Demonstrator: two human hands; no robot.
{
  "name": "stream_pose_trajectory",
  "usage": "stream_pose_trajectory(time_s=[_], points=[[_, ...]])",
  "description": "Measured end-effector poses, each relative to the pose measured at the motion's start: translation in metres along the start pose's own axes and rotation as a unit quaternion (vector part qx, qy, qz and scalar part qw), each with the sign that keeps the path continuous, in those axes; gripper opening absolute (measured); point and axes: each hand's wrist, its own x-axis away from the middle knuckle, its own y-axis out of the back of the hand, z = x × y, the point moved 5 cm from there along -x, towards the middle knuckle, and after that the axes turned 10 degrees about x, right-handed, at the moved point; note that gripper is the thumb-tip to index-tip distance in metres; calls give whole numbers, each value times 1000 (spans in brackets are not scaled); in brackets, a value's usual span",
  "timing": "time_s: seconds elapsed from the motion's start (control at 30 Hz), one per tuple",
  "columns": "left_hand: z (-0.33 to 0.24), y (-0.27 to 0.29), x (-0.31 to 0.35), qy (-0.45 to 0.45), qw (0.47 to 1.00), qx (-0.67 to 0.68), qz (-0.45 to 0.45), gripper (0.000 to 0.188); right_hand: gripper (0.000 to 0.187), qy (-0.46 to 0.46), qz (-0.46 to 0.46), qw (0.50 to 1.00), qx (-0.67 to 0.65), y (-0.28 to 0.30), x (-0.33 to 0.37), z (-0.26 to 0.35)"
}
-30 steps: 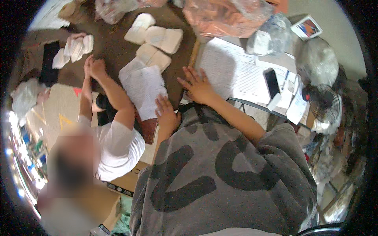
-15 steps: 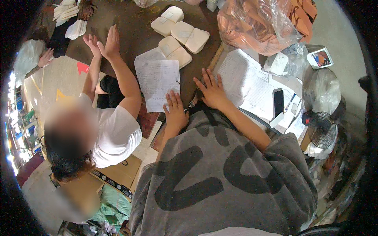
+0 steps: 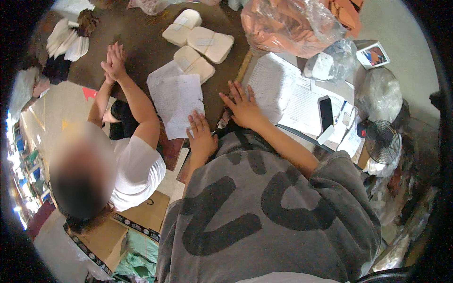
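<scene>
My left hand (image 3: 202, 141) lies flat at the near edge of the table, its fingertips resting on a creased written sheet (image 3: 177, 101). That sheet partly covers another one. Fingers spread, my right hand (image 3: 246, 111) rests on the table's near edge, beside the written papers (image 3: 270, 87) to its right. Neither hand grips anything. Beyond the sheets lie three bundles of cream-coloured, rounded pads (image 3: 210, 45), each with a band and a small slip on top.
At left sits a person in a white shirt (image 3: 139, 172), hands (image 3: 114, 63) pressed together over the brown table (image 3: 141, 42). A dark phone (image 3: 325, 113) lies on papers at right. Beyond are a plastic bag of orange pieces (image 3: 283, 28), a small fan (image 3: 383, 141) and clear bags (image 3: 381, 94).
The person at left has brought their two hands together; they were apart before. My view has shifted slightly, so the table things appear further left. My hands stay in the same places.
</scene>
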Motion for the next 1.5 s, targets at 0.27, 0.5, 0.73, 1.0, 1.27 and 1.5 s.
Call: stream_pose_trajectory(time_s=[0.27,0.5,0.73,1.0,1.27,1.5], points=[[0,-2,0,1,1000,-4,-1,106,87,11,-43,997,59,-11,1,0],[0,-3,-3,19,999,-33,37,108,83,6,-68,997,42,-15,2,-1],[-2,-1,0,2,1000,-8,1,108,82,3,-59,998,-4,-6,4,-2],[-1,-3,-1,11,1000,-8,11,108,81,2,-75,997,33,-11,1,0],[1,-5,-2,6,1000,-7,18,109,83,1,-60,998,19,-17,2,-2],[4,-10,-4,3,1000,-8,21,104,90,-2,-59,998,-13,-16,0,0]])
